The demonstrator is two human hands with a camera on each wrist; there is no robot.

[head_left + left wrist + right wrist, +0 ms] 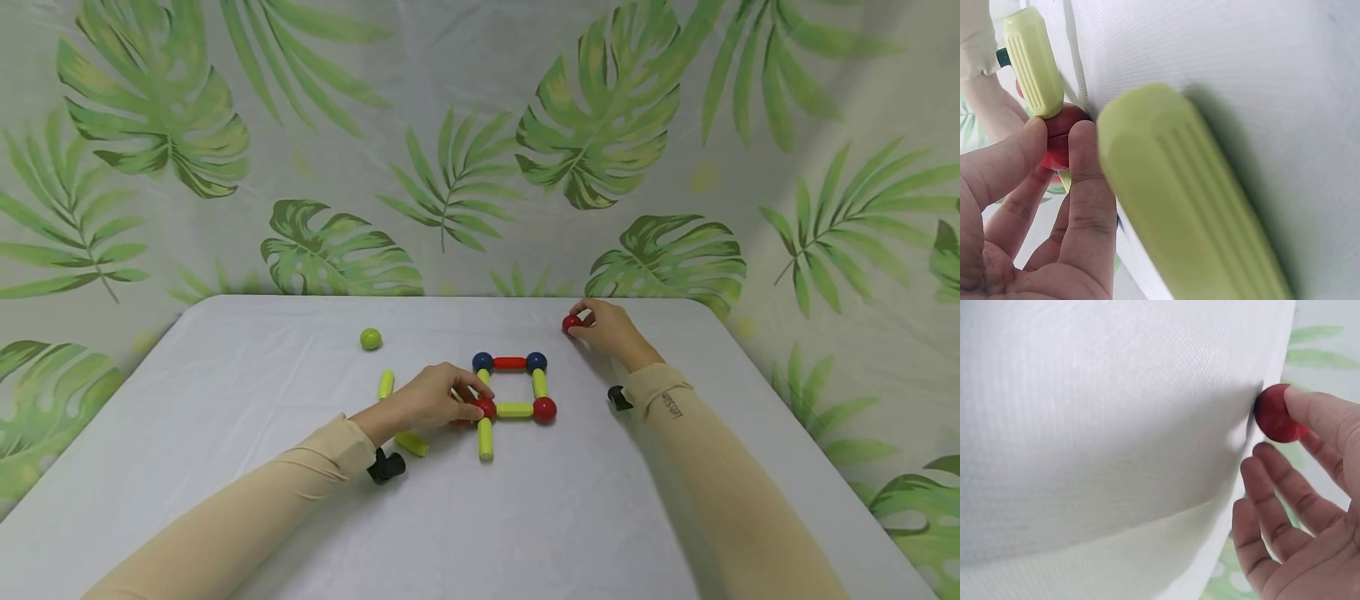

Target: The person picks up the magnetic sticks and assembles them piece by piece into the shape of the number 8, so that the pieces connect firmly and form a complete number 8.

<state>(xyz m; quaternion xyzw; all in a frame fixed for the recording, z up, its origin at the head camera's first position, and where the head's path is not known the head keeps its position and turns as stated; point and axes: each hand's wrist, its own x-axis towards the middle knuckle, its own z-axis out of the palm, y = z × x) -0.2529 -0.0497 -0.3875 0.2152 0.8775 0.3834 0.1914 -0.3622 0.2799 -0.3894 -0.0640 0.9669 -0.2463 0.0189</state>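
Note:
My left hand pinches a red ball between thumb and fingers at the near left corner of a square of magnetic sticks and balls. Two blue balls joined by a red stick form its far side. Yellow-green sticks make the other sides, with another red ball at the near right corner. One more yellow-green stick points toward me from the held ball. At the back right, my right hand pinches a separate red ball close to the tabletop, its other fingers loosely bent.
A light green ball lies at the back left of the white-covered table. Loose yellow-green sticks lie around my left wrist, partly hidden by it. A leaf-patterned cloth hangs behind the table's far edge.

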